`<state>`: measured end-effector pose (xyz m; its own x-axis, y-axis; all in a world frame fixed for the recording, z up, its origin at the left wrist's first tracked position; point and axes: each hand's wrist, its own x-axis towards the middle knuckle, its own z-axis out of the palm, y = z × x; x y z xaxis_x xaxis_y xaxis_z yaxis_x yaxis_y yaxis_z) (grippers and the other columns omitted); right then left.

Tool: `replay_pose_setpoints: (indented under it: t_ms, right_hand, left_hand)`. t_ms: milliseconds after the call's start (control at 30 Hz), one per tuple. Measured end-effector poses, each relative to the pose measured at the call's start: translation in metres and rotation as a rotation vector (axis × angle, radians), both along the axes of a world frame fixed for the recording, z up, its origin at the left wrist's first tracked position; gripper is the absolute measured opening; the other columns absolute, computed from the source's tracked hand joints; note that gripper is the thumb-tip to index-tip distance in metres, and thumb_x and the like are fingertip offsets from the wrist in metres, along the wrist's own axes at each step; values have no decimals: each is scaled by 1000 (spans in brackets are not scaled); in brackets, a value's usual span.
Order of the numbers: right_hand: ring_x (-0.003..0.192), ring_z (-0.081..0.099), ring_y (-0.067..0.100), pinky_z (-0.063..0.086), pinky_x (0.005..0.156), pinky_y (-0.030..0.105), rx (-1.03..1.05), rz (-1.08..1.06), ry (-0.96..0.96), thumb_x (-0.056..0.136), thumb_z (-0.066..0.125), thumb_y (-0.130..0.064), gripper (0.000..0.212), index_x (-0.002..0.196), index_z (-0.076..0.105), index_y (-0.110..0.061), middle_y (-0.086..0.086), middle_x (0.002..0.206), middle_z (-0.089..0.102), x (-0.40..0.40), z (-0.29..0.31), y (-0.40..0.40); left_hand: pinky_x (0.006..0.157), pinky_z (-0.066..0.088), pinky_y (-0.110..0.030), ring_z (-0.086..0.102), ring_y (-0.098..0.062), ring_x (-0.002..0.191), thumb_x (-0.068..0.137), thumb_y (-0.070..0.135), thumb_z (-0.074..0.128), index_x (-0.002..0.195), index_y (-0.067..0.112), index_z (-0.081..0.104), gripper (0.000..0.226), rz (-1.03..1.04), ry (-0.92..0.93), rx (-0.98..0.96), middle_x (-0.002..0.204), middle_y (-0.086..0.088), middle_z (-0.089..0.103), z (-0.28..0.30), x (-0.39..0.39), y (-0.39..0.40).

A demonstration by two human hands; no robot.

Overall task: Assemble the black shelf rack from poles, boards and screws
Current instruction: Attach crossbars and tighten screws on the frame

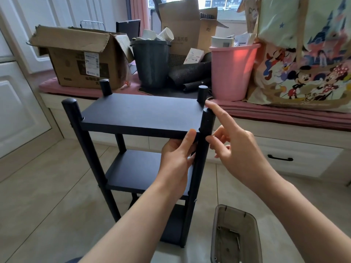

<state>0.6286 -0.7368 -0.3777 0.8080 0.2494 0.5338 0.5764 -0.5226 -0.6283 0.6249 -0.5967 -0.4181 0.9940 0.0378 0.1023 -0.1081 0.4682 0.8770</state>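
Tiled floor (47,186): matte black three-board shelf rack (140,114) upright; left hand (176,158) grips its near pole, right hand (233,147) open beside.

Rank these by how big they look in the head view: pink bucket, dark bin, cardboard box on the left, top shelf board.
1. Top shelf board, though nearness to the camera inflates it.
2. Cardboard box, close behind.
3-4. Pink bucket and dark bin look alike; no ranking.

Four black poles (206,122), three boards (140,112), two hands (176,158), two bins (232,73), two cardboard boxes (79,57).
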Motion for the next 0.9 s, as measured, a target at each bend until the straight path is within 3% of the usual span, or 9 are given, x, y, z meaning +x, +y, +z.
replay_pose_setpoints:
  t_ms: [133, 300, 500, 600, 667, 900]
  right_hand:
    - [63, 60, 14, 54, 69, 29, -16, 0, -11, 92, 65, -6, 73, 149, 35, -41, 0, 68, 60, 1, 1, 0]
    - [64, 60, 15, 56, 70, 30, 8, 21, -6, 91, 65, -4, 76, 150, 33, -40, -1, 69, 60, 1, 0, 0]
    - [64, 61, 16, 57, 70, 31, 21, 43, -9, 91, 65, -4, 75, 151, 34, -37, -3, 69, 59, 2, -1, 2]
    - [64, 63, 16, 57, 71, 31, 11, 58, -5, 91, 67, -6, 76, 151, 33, -36, -3, 70, 60, 2, -2, 5]
    - [64, 64, 14, 57, 72, 29, 6, 59, -10, 91, 67, -7, 76, 151, 32, -36, -4, 70, 62, 1, -2, 7]
    - [63, 65, 9, 47, 69, 8, 29, 38, -24, 89, 71, -13, 76, 151, 34, -36, -6, 67, 67, -4, -2, 4]
  left_hand:
    - [84, 54, -33, 73, -19, 100, 83, 40, 64, 94, 18, 69, 25, 56, 8, -31, 101, -4, 78, 0, -2, -10]
    - [88, 54, -33, 71, -22, 105, 85, 39, 61, 103, 16, 67, 30, 84, 9, -33, 110, -10, 75, -1, -2, -14]
    - [98, 52, -42, 71, -21, 106, 85, 45, 61, 117, 10, 66, 48, 129, 12, -28, 113, -10, 74, -4, -1, -16]
    - [98, 51, -51, 72, -18, 98, 80, 52, 64, 105, 19, 71, 42, 180, 3, -51, 105, -7, 75, -5, 1, -18]
    - [101, 50, -56, 71, -20, 95, 76, 55, 66, 100, 19, 71, 43, 205, 2, -60, 101, -8, 75, -5, 2, -18]
    - [103, 47, -60, 67, -23, 111, 85, 54, 59, 109, 16, 69, 46, 173, -31, 63, 111, -8, 73, -12, 3, -9]
